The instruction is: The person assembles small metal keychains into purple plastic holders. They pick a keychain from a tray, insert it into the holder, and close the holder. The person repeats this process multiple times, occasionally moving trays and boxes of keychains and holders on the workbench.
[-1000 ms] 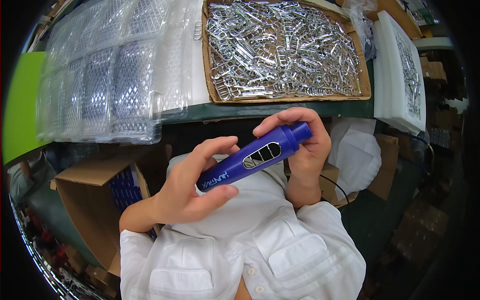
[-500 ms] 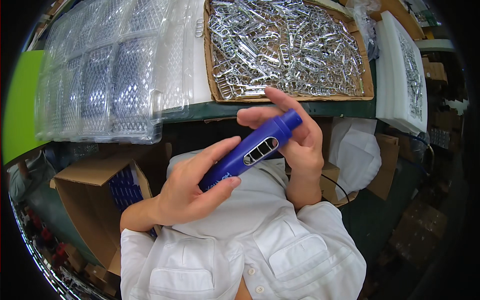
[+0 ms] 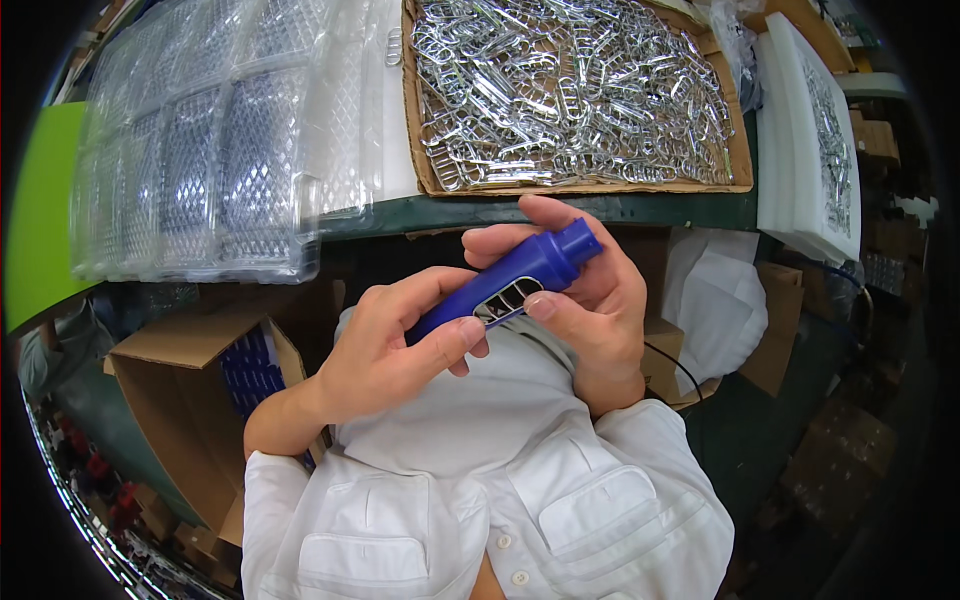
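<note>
Along the green table's (image 3: pixel 385 218) near edge, clear plastic trays (image 3: pixel 200 170) lay left of a shallow carton (image 3: pixel 590 189). Short of that edge, the left hand (image 3: pixel 372 350) gripped the blue tube's (image 3: pixel 450 308) lower end; the right hand (image 3: pixel 612 315), its thumb newly lowered onto the oval window (image 3: pixel 506 301), clasped the narrower end, seemingly steadying it.

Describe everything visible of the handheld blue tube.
The blue tube looks like plastic, with a stepped, narrower neck. A silver-rimmed, barred oval window sits in its side. It slants, neck toward upper right, between the white shirt and the cardboard tray. The left hand wraps the lower end; the right hand has its thumb over the window's upper end.
</note>
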A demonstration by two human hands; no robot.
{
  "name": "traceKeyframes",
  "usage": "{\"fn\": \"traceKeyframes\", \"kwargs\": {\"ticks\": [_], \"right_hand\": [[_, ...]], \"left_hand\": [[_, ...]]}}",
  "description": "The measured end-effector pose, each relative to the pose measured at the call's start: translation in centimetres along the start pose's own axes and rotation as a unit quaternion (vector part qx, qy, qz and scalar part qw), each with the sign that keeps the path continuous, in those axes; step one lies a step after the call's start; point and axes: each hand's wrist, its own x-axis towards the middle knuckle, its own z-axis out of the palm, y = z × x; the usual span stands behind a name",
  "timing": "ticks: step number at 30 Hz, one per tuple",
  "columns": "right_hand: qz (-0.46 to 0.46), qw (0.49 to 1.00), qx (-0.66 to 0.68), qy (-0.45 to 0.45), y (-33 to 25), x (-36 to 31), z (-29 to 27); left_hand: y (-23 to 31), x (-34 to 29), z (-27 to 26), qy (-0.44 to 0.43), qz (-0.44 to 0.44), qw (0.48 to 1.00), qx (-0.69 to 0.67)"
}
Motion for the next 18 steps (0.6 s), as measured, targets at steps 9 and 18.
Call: {"fn": "traceKeyframes", "kwargs": {"ticks": [9,18], "right_hand": [[-0.035,0.999,-0.021,-0.012,0.6,-0.3,0.0],[-0.031,0.999,-0.007,-0.021,0.8,-0.1,0.0]], "left_hand": [[-0.5,0.9,0.1,0.001,-0.014,1.000,-0.011],[-0.8,1.0,0.0,-0.005,-0.020,0.999,-0.040]]}}
